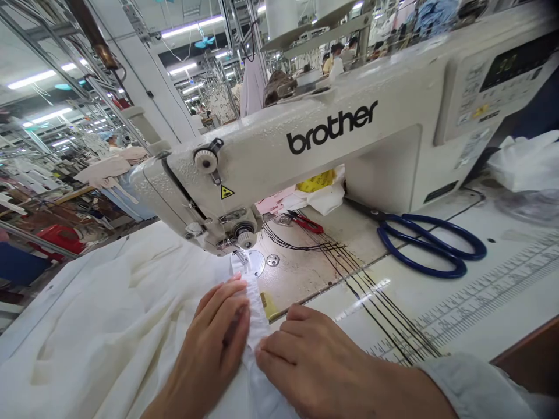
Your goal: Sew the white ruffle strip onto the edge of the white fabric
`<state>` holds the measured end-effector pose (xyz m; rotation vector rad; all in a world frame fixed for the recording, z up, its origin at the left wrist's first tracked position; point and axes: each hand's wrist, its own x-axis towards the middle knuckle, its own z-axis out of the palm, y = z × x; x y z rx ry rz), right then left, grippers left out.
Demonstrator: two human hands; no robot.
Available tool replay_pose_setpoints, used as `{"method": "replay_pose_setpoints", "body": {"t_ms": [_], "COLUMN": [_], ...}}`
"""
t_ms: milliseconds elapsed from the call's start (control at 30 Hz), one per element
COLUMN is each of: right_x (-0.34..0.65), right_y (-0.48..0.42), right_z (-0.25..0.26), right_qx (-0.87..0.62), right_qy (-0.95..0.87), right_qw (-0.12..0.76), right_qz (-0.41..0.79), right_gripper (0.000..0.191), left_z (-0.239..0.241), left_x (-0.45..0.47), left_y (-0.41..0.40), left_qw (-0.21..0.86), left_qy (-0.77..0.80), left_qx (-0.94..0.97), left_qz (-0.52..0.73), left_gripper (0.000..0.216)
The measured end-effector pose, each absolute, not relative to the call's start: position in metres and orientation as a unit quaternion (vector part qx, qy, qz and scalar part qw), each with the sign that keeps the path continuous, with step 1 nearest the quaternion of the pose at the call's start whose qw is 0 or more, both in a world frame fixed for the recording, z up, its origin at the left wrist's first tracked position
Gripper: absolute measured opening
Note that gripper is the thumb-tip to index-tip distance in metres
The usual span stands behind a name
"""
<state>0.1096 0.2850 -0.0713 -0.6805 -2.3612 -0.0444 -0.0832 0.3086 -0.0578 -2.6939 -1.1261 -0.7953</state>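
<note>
A folded strip of white cloth [254, 308] runs up from between my hands to the presser foot [239, 259] of a white Brother sewing machine [305, 139]. It joins a large cream cloth [87, 331] spread over the table's left side. My left hand [213, 343] grips the strip's left side, and my right hand [310, 361] presses and pinches its right side. Blue-handled scissors [423, 245] lie to the right, out of reach of my fingers. The needle is hard to make out.
Red-handled thread snips [306, 222] and pink and yellow pieces lie behind the machine's head. A printed ruler scale [474, 302] and black lines mark the tabletop. White plastic [526, 163] sits at the right. Co-workers and racks fill the workshop beyond.
</note>
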Motion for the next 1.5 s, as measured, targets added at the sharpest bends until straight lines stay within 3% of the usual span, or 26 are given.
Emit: {"method": "replay_pose_setpoints", "body": {"t_ms": [167,300,400,600,767,900,1267,1500], "right_x": [0.111,0.113,0.113,0.109,0.107,0.105,0.107,0.108], "right_y": [0.286,0.291,0.302,0.327,0.325,0.321,0.322,0.323], "right_z": [-0.070,-0.065,-0.060,-0.059,-0.064,-0.069,-0.063,-0.056], "right_qx": [-0.271,-0.295,-0.314,-0.314,-0.285,-0.269,-0.267,-0.280], "right_qy": [-0.912,-0.924,-0.914,-0.915,-0.924,-0.915,-0.929,-0.935], "right_qw": [0.309,0.219,0.215,0.230,0.252,0.300,0.254,0.211], "right_qz": [-0.004,0.105,0.138,0.105,0.037,-0.035,-0.011,0.065], "right_gripper": [0.010,0.007,0.015,0.015,0.012,0.011,0.008,0.011], "left_z": [-0.062,-0.062,-0.061,-0.060,-0.054,-0.053,-0.058,-0.059], "left_x": [-0.085,-0.087,-0.088,-0.091,-0.091,-0.089,-0.090,-0.093], "left_y": [0.308,0.314,0.327,0.350,0.339,0.333,0.334,0.338], "left_qw": [0.050,0.027,0.002,0.013,0.032,0.020,0.067,0.033], "left_qy": [-0.392,-0.409,-0.420,-0.435,-0.351,-0.346,-0.384,-0.396], "left_qx": [-0.882,-0.876,-0.871,-0.858,-0.883,-0.883,-0.876,-0.866], "left_qz": [-0.258,-0.253,-0.255,-0.273,-0.310,-0.318,-0.286,-0.304], "left_gripper": [0.022,0.020,0.017,0.014,0.026,0.016,0.020,0.022]}}
